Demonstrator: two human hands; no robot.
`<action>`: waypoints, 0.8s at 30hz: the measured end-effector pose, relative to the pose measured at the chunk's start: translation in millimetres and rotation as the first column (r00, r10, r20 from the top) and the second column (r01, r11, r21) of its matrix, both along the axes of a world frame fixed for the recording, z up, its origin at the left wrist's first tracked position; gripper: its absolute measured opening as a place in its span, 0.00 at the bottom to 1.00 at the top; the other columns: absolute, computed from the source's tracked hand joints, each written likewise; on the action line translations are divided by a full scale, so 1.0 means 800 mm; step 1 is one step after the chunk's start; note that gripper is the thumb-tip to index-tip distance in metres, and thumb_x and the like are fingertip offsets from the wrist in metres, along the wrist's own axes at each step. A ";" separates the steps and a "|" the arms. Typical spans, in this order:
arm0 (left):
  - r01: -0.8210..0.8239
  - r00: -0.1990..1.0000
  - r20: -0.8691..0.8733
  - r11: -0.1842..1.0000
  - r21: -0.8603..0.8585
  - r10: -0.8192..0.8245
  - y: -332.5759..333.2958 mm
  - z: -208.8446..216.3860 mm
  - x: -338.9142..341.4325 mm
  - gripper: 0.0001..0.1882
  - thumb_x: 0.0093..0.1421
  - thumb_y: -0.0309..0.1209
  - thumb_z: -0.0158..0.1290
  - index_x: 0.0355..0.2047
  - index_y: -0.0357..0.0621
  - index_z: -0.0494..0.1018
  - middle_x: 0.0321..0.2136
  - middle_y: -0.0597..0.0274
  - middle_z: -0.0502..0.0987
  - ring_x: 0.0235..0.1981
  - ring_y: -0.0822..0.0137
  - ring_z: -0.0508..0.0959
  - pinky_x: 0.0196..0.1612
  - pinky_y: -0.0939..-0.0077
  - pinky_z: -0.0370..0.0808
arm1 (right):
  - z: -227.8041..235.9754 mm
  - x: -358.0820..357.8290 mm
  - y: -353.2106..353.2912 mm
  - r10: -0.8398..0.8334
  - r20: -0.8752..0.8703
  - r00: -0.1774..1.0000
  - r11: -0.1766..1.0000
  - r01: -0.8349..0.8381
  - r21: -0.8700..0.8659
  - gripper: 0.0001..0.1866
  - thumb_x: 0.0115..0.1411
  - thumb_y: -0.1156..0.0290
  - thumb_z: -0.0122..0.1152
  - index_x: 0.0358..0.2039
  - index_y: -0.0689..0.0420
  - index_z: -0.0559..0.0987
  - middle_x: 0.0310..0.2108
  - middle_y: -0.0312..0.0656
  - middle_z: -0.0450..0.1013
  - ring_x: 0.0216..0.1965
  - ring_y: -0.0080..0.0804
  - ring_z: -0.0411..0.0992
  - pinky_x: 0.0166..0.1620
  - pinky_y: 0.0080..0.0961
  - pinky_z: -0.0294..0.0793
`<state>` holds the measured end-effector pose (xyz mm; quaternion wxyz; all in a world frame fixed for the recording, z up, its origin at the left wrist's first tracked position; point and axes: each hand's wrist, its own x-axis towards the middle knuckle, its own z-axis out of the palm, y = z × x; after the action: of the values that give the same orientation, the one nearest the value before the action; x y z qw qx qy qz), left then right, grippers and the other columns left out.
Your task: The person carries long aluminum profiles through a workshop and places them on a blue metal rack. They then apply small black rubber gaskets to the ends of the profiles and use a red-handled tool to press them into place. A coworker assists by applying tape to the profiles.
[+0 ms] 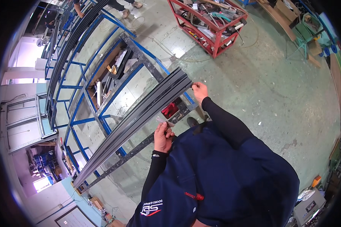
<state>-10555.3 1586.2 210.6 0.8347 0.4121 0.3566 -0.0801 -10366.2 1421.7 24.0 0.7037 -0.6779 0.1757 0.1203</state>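
Observation:
Long dark grey profiles [140,109] lie side by side, slanting from the lower left up to the middle across a blue-and-black work frame. My right hand [200,92] is at the right corner of their upper end, fingers closed in a pinch. Whether it grips the profile itself or something small there is too fine to tell. My left hand [163,140] is in front of the profiles, apart from them, and pinches a small flat translucent piece [166,121] between thumb and fingers. Under the profile end, a red item [170,110] shows beside the frame.
The blue rack [76,87] spreads to the left, with scraps on its lower shelf. A red cart [216,45] full of tools and offcuts stands ahead. More dark profiles [66,49] lie at far left, near another person's hand [80,14]. Boxes and boards line the right wall.

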 end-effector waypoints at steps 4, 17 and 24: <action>0.006 1.000 0.009 0.998 0.064 -0.006 0.012 -0.008 -0.009 0.06 0.66 0.35 0.53 0.34 0.50 0.68 0.22 0.75 0.66 0.16 0.80 0.60 0.28 0.78 0.67 | 0.004 -0.012 0.000 -0.069 0.074 0.995 0.997 0.066 0.038 0.12 0.57 0.73 0.56 0.38 0.66 0.81 0.32 0.40 0.80 0.33 0.24 0.75 0.40 0.21 0.73; 0.192 0.977 -0.005 0.872 0.451 -0.213 0.043 -0.032 -0.001 0.07 0.63 0.32 0.57 0.36 0.45 0.70 0.22 0.71 0.74 0.15 0.83 0.64 0.25 0.80 0.72 | 0.026 -0.016 0.002 -0.029 0.170 0.985 0.944 0.083 -0.320 0.12 0.56 0.66 0.61 0.32 0.64 0.81 0.26 0.48 0.79 0.28 0.35 0.78 0.36 0.30 0.75; 0.261 0.894 0.027 0.567 0.781 -0.448 0.010 -0.083 0.082 0.09 0.62 0.33 0.56 0.33 0.38 0.75 0.24 0.64 0.79 0.22 0.74 0.75 0.26 0.78 0.72 | -0.013 -0.051 -0.003 0.006 -0.232 0.973 0.999 -0.018 -0.050 0.15 0.57 0.66 0.57 0.36 0.68 0.79 0.28 0.45 0.77 0.30 0.30 0.76 0.36 0.28 0.74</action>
<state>-10489.7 1593.9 144.0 0.5837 0.7927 0.1706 -0.0431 -10407.1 1418.9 13.4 0.6599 -0.6782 0.2555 0.1985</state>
